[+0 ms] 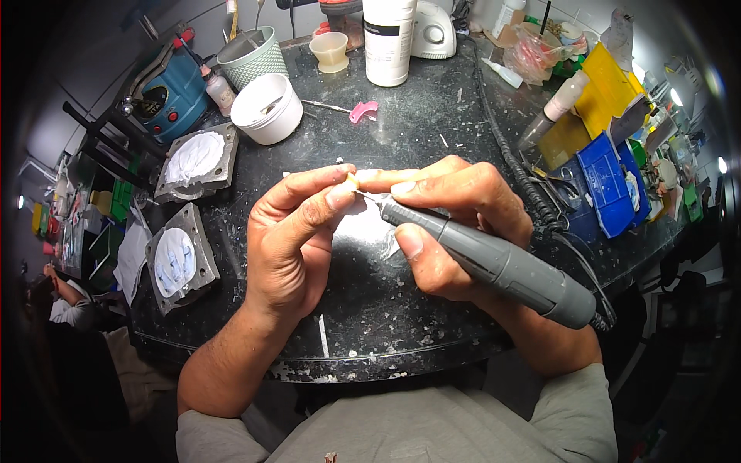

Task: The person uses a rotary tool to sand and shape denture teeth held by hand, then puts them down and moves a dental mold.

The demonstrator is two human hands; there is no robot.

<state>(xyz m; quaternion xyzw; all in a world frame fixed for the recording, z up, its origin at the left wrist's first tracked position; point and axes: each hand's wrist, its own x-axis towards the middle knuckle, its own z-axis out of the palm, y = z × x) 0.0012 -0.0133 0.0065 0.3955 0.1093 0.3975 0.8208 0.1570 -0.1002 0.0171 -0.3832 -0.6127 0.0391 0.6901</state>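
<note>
My right hand [463, 204] is wrapped around a dark grey rotary handpiece [509, 270], with the thumb below and the fingers over its front end. Its thin metal bit [367, 196] points left and meets a small yellowish piece [352, 180]. That piece is pinched between the thumb and fingertips of my left hand [287, 243], and its exact kind is mostly hidden by the fingers. Both hands are held above the black worktop [386, 309], close together. Under them lies a bright whitish patch [363, 228].
To the left lie two grey metal flask halves filled with plaster, an upper one [196, 157] and a lower one [185, 258]. A white tub [270, 116], a pink curved piece [363, 113] and a white bottle [387, 46] stand beyond. Right are a coiled cord [513, 154] and a blue tray [606, 185].
</note>
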